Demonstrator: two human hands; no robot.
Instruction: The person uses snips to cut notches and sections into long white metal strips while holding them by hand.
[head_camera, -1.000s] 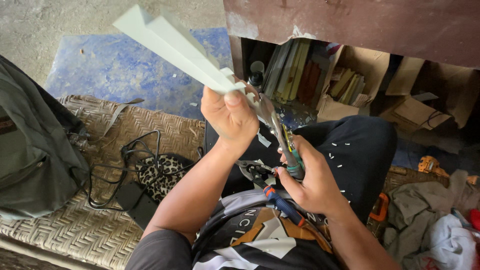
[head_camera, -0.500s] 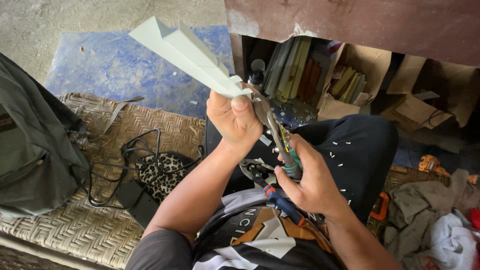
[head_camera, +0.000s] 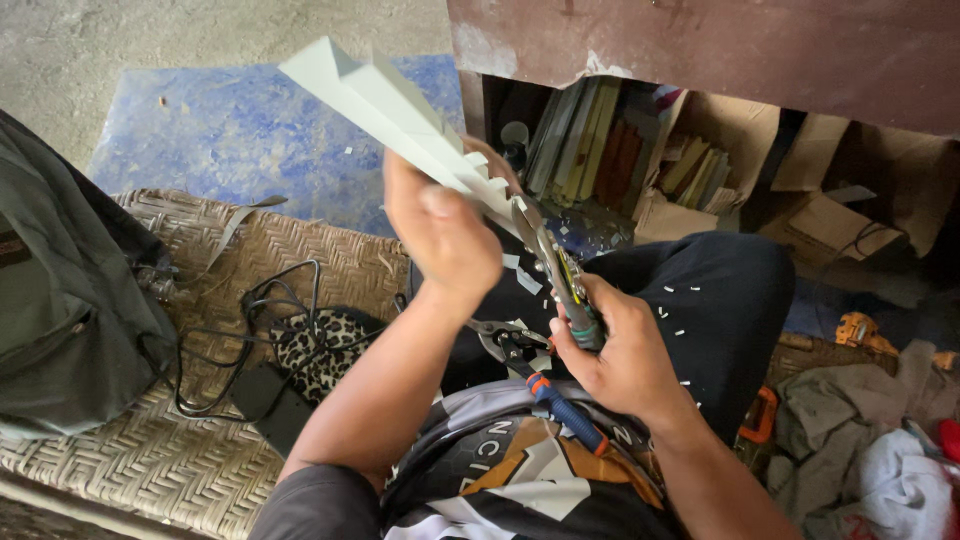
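Snips with a blue-and-orange handle sit clenched in the right hand above the lap, blades biting the lower end of a pale folded strip. Left hand wraps tightly around that strip just above the blades. Beyond the knees, torn brown cardboard boxes under a rusty shelf hold upright books.

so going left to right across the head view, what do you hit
grey backpack → black cable → leopard-print pouch → left hand → snips → right hand → heap of cloth
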